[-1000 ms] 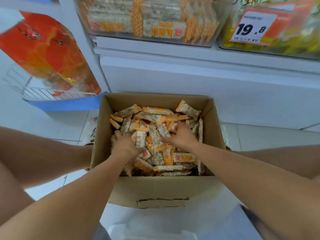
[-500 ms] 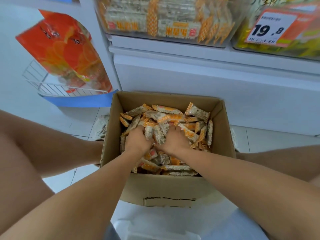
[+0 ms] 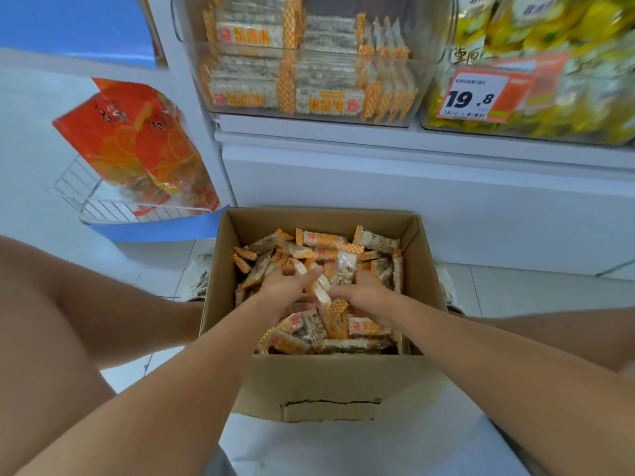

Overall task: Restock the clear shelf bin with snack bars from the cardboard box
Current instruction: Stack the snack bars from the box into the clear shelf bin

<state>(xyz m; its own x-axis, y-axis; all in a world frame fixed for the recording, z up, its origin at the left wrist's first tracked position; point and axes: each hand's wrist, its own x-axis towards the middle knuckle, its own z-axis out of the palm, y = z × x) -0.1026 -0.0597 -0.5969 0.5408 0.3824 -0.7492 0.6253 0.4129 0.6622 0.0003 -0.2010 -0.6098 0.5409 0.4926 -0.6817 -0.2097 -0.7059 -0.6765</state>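
Both hands down in the cardboard box [image 3: 330,386], left hand [image 3: 287,286] and right hand [image 3: 366,292] gripping a clutch of snack bars [image 3: 321,285] between them, clear shelf bin [image 3: 309,60] above, half stocked, price tag [image 3: 476,94] reading 19.8

Both hands sit inside the cardboard box [image 3: 330,386], left hand [image 3: 288,286] and right hand [image 3: 369,295], fingers curled among loose snack bars [image 3: 319,242] packed on every side of the fingertips. Box walls close in left, right, beyond and behind the fingers; the only open way is straight up. Above and beyond the fingers, the white shelf front [image 3: 412,187] stands upright, then the clear shelf bin [image 3: 309,67], already stacked with bars against its front wall. An orange bag [image 3: 137,146] in a wire basket [image 3: 89,204] hangs well left of the fingers.
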